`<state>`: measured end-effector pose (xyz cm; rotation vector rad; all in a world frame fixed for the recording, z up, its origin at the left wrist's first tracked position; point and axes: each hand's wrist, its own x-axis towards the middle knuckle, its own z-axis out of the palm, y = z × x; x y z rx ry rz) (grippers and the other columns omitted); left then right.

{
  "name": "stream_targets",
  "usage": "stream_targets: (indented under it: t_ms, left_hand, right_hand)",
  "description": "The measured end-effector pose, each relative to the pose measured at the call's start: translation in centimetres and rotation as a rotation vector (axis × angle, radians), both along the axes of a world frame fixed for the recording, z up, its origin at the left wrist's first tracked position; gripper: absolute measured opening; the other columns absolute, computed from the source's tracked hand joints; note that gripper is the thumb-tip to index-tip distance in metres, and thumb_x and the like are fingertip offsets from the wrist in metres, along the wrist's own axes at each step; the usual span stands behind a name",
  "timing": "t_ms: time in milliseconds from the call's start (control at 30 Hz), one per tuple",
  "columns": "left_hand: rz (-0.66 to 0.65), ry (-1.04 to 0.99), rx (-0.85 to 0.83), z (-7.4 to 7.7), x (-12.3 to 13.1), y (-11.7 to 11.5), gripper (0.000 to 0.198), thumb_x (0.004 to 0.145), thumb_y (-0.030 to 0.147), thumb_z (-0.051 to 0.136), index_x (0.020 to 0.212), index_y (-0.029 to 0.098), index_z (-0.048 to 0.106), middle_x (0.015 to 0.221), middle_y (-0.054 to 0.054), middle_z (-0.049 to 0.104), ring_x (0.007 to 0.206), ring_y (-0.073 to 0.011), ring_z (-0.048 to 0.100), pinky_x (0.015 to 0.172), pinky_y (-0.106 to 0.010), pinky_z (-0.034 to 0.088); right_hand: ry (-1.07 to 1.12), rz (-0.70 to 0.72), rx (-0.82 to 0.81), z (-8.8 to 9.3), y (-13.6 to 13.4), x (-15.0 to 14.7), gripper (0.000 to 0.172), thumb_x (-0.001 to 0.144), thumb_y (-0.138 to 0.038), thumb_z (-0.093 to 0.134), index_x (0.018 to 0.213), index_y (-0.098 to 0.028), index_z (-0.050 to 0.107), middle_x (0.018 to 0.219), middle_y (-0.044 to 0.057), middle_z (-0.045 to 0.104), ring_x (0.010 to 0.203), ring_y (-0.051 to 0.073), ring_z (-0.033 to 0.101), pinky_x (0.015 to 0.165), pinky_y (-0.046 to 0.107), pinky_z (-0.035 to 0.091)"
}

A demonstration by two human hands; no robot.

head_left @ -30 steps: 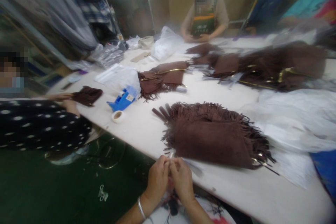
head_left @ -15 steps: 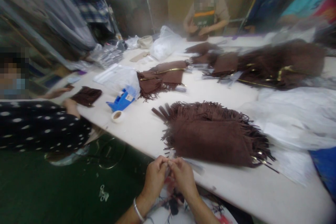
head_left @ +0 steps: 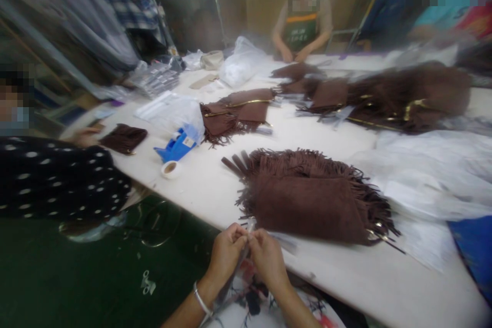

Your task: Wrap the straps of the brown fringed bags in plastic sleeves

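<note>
My left hand [head_left: 226, 252] and my right hand [head_left: 268, 255] meet at the table's near edge, both closed in a pinch. Between their fingertips a small translucent strip [head_left: 251, 224], seemingly plastic, pokes up; its lower part is hidden by the fingers. Just beyond lies a stack of dark brown suede-like fringed bags [head_left: 307, 207], with gold-coloured metal at its right corner. Another pale plastic strip [head_left: 286, 242] sticks out under the stack's front edge, right of my right hand.
On the white table [head_left: 196, 197] are a blue tape dispenser [head_left: 177, 146], a tape roll [head_left: 169, 169], more brown bags [head_left: 238, 110], a large brown pile [head_left: 411, 95] and white plastic sheeting [head_left: 434, 174]. A co-worker's polka-dot sleeve [head_left: 65, 179] is at left; another person [head_left: 302, 31] stands opposite.
My hands stay pinched together and have risen slightly, with a bit more of the strip showing. The person opposite has lowered their hands to the table. The left co-worker's arm has shifted left.
</note>
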<state>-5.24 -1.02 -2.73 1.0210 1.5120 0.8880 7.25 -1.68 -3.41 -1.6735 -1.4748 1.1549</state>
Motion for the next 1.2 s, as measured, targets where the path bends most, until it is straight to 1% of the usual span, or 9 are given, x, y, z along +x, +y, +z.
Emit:
stream_targets:
  t_ms: [133,233,300,433,600,800,1000,1100,1200]
  left_hand:
    - [-0.069,0.004,0.046,0.2,-0.2,-0.2,0.008,0.079,0.023,0.058,0.083,0.019,0.064,0.077,-0.004,0.07,0.069,-0.0194,0.063,0.064,-0.026,0.045]
    - [-0.098,0.185,0.156,0.9,-0.3,-0.6,0.015,0.084,0.022,0.054,0.091,0.023,0.067,0.086,-0.004,0.071,0.077,-0.0209,0.064,0.07,-0.027,0.045]
    - [-0.123,0.351,0.278,1.3,-0.3,-0.9,0.02,0.086,0.021,0.052,0.097,0.025,0.068,0.093,-0.004,0.071,0.085,-0.0225,0.064,0.078,-0.03,0.045]
    - [-0.186,0.6,0.452,1.2,-0.3,-1.4,0.026,0.09,0.019,0.046,0.105,0.025,0.067,0.099,-0.008,0.07,0.093,-0.0258,0.062,0.087,-0.036,0.043]
    - [-0.215,0.719,0.486,0.6,-0.4,-1.6,0.026,0.091,0.016,0.043,0.105,0.023,0.064,0.097,-0.008,0.069,0.09,-0.0263,0.061,0.084,-0.038,0.044]
    - [-0.202,0.664,0.488,0.8,-0.4,-1.4,0.023,0.09,0.015,0.046,0.103,0.023,0.064,0.095,-0.007,0.068,0.091,-0.0256,0.062,0.084,-0.037,0.044]
    - [-0.187,0.594,0.457,0.4,-0.4,-1.5,0.025,0.091,0.016,0.044,0.101,0.024,0.065,0.095,-0.007,0.069,0.091,-0.0253,0.062,0.085,-0.035,0.043]
    - [-0.127,0.495,0.381,0.7,-0.5,-1.5,0.021,0.09,0.019,0.046,0.099,0.025,0.065,0.094,-0.005,0.07,0.089,-0.0236,0.063,0.081,-0.032,0.042]
    - [-0.098,0.436,0.335,1.3,-0.5,-1.3,0.02,0.09,0.021,0.047,0.096,0.026,0.065,0.093,-0.003,0.07,0.088,-0.0223,0.064,0.079,-0.03,0.041]
  right_hand:
    - [-0.241,0.122,0.092,2.3,0.8,1.0,0.024,0.091,-0.025,0.044,0.077,-0.02,0.062,0.073,0.004,0.067,0.068,0.018,0.062,0.062,0.026,0.038]
    - [-0.358,0.169,0.259,4.4,2.7,2.2,0.019,0.093,-0.023,0.044,0.093,-0.021,0.064,0.089,0.004,0.065,0.079,0.016,0.063,0.069,0.024,0.04]
    - [-0.443,0.259,0.322,5.3,4.2,2.9,0.019,0.091,-0.021,0.05,0.104,-0.023,0.063,0.099,0.004,0.063,0.084,0.015,0.063,0.072,0.023,0.041]
    - [-0.564,0.526,0.333,5.3,6.2,3.3,0.012,0.088,-0.019,0.056,0.094,-0.024,0.066,0.092,0.001,0.06,0.077,0.013,0.063,0.067,0.021,0.041]
    - [-0.678,0.686,0.424,5.1,6.6,3.6,0.017,0.087,-0.007,0.048,0.088,-0.019,0.061,0.089,0.002,0.059,0.07,0.013,0.059,0.06,0.023,0.039]
    - [-0.671,0.64,0.346,4.6,7.2,3.8,0.024,0.077,0.002,0.048,0.087,-0.016,0.061,0.087,0.005,0.063,0.08,0.016,0.062,0.068,0.023,0.04]
    - [-0.784,0.524,0.332,4.2,8.0,4.0,0.024,0.084,-0.001,0.041,0.08,-0.013,0.061,0.083,0.012,0.065,0.075,0.021,0.062,0.065,0.028,0.039]
    - [-0.613,0.481,0.329,4.8,8.1,4.8,0.024,0.095,-0.015,0.037,0.089,-0.016,0.061,0.082,0.005,0.065,0.074,0.016,0.062,0.067,0.025,0.04]
    - [-0.418,0.496,0.33,5.2,7.7,5.1,0.017,0.095,-0.027,0.045,0.096,-0.02,0.061,0.089,0.002,0.064,0.081,0.014,0.062,0.072,0.022,0.041]
